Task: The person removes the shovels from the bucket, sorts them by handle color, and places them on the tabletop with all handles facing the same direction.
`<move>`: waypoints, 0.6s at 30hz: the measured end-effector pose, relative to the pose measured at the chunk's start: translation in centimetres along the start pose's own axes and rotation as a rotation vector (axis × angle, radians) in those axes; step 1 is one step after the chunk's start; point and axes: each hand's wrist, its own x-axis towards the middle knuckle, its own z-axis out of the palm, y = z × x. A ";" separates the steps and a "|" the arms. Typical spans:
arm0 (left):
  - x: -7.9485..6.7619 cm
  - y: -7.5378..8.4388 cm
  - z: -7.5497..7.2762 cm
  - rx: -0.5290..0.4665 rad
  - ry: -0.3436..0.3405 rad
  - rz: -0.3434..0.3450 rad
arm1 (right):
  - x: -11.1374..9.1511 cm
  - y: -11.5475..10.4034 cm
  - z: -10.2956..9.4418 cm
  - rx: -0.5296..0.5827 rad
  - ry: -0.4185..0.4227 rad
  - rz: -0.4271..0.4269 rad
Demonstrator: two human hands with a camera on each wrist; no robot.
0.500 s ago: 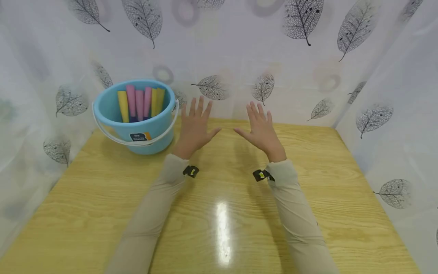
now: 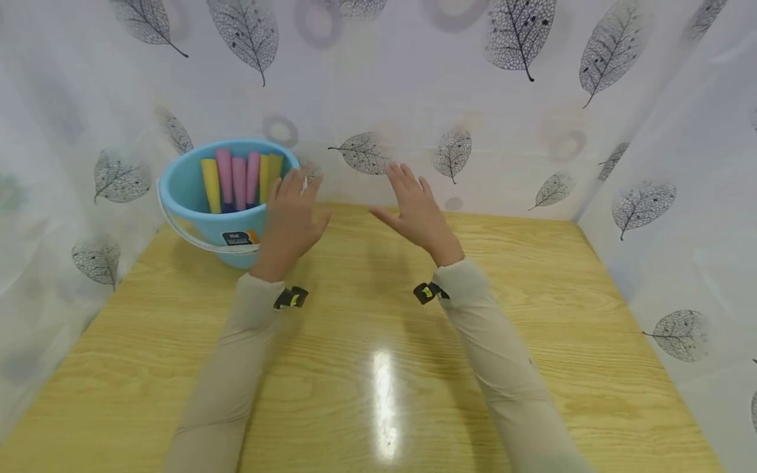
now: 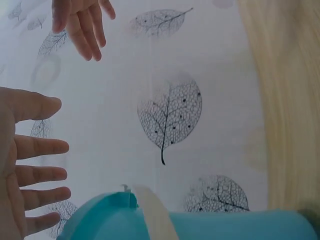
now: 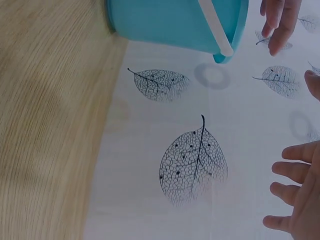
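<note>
A light blue bucket [image 2: 207, 226] with a white handle [image 2: 192, 240] stands at the back left of the table. Several tapered pieces, some yellow [image 2: 211, 185] and some pink [image 2: 239, 180], stand upright inside it; their dark lower ends are partly hidden by the rim. My left hand [image 2: 290, 220], fingers spread, hovers in front of the bucket's right side and hides part of it. To the right, my right hand [image 2: 421, 217] is held over the table with fingers extended and thumb pointing left. Both hands hold nothing; the left wrist view shows the left fingers [image 3: 42, 174] apart from the bucket.
The wood-grain table [image 2: 532, 295] reflects a bright streak of light. White curtain [image 2: 402, 85] printed with dark leaves hangs behind it and along both sides. Black wrist straps [image 2: 291, 297] sit over the beige sleeves [image 2: 219, 374].
Both hands have shifted left; the left hand now overlaps the bucket's right side in the head view. The bucket and its contents stay in place.
</note>
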 end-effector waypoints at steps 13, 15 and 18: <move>-2.1 -4.6 -1.9 0.033 0.164 0.018 | 3.7 -5.6 2.2 -0.033 0.075 -0.300; -2.4 -5.2 -1.8 0.030 0.182 0.026 | 4.2 -6.2 2.6 -0.026 0.064 -0.327; -3.0 -6.1 -1.9 0.024 0.191 0.033 | 4.9 -6.9 3.3 -0.007 0.074 -0.374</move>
